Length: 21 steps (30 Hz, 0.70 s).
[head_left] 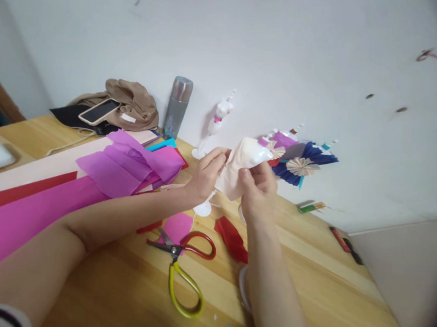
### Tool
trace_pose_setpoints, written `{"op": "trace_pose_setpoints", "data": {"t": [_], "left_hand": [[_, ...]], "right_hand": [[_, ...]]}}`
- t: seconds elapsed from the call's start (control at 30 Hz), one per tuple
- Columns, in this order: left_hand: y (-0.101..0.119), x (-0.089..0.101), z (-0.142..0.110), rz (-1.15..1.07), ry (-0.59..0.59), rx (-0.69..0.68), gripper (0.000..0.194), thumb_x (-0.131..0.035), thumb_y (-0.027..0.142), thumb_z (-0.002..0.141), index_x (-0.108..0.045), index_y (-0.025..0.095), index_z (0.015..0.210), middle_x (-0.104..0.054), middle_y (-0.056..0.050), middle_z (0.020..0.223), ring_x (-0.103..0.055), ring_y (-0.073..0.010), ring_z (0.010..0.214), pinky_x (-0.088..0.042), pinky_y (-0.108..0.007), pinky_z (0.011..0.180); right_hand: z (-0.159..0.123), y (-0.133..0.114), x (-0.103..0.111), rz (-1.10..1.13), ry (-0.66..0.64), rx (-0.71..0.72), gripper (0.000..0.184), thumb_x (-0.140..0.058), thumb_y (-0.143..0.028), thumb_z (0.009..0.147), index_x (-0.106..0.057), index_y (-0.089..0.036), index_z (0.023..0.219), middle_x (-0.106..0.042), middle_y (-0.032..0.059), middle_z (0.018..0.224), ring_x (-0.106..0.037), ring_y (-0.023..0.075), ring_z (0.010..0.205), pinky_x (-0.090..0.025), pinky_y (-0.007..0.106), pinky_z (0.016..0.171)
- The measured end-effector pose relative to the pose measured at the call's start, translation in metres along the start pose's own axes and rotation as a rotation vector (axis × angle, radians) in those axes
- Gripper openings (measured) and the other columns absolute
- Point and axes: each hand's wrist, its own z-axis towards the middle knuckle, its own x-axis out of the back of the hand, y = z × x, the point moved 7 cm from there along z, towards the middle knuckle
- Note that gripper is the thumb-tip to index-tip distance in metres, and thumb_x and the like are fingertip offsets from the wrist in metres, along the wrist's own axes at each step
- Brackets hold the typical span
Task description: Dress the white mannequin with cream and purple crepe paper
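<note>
My left hand (207, 176) is closed on the left edge of a pale pink sheet of paper (229, 178). That sheet lies against a glossy white object (250, 153) with a tapering tip, whose exact kind I cannot make out. From the right, my right hand (259, 189) pinches the paper and the white object, thumb in front. Below my hands, scissors (175, 251) with one red and one yellow handle lie with blades parted beside a pink paper piece (178, 227). A red paper piece (232, 239) rests near my right forearm, which partly hides a white ring-shaped thing (244, 286).
Purple and magenta paper sheets (123, 168) spread over the table's left. Behind stand a grey thermos (178, 107), a white figurine (216, 120) and decorated figures with pleated blue fans (319, 156). A phone (99, 111) rests on brown cloth (134, 104); the wall borders the table.
</note>
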Motion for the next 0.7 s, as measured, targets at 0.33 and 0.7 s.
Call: {"op": "trace_pose_setpoints", "data": {"t": [0.33,0.7], "left_hand": [[0.025,0.007,-0.001,0.049,0.059,-0.165,0.013,-0.060,0.028,0.086,-0.052,0.018,0.080,-0.056,-0.003,0.091,-0.056,-0.0150,0.089,-0.046,-0.029,0.084],[0.035,0.013,-0.005,0.239,0.177,-0.257,0.004,-0.063,0.017,0.086,-0.062,0.017,0.081,-0.066,-0.002,0.082,-0.060,-0.0135,0.081,-0.048,-0.027,0.080]], "right_hand": [[0.002,0.002,0.003,0.074,0.013,-0.024,0.031,-0.074,-0.037,0.083,-0.068,-0.028,0.112,-0.072,0.0063,0.119,-0.067,0.0259,0.114,-0.050,0.048,0.102],[0.001,0.002,0.002,0.072,0.010,-0.034,0.032,-0.073,-0.034,0.083,-0.068,-0.028,0.114,-0.072,0.0071,0.119,-0.066,0.0278,0.116,-0.051,0.050,0.103]]}}
